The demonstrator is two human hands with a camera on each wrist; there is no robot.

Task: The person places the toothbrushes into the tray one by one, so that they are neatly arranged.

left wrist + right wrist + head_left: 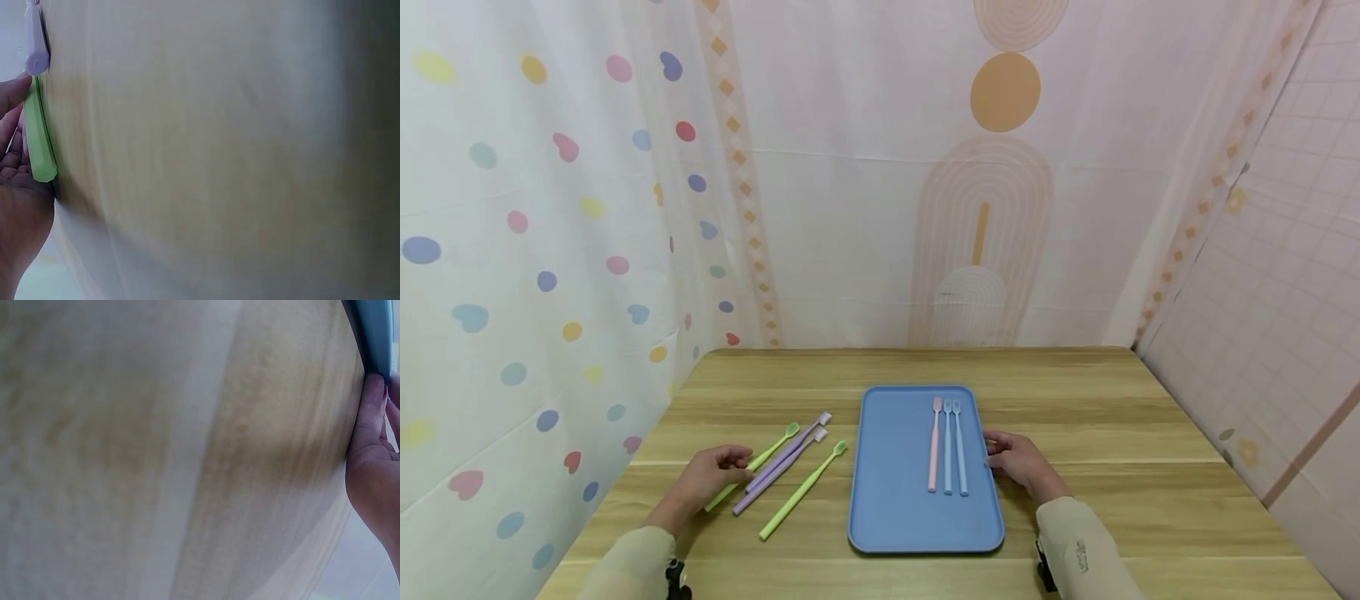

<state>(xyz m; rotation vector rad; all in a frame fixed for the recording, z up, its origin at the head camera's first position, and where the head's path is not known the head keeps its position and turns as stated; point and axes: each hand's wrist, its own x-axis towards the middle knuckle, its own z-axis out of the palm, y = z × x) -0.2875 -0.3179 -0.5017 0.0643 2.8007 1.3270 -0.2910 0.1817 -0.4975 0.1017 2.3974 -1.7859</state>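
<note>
My left hand (711,477) is at a light green toothbrush (767,454), its thumb and fingers apart around the handle. In the left wrist view the thumb is close beside the green handle (39,134), with a purple handle end (36,56) just beyond. Two purple toothbrushes (784,460) lie alongside, and another green toothbrush (801,492) is nearer the tray. At the right edge of the blue tray (887,467), my right hand (1021,462) touches the side with thumb and fingertips. One pink toothbrush (934,450) and two light blue toothbrushes (961,454) lie on the tray, heads away from me.
A wood-grain table (1075,400) carries everything. Behind it hangs a patterned curtain (842,233), with a dotted curtain (587,283) on the left and a grid-patterned curtain (1285,292) on the right.
</note>
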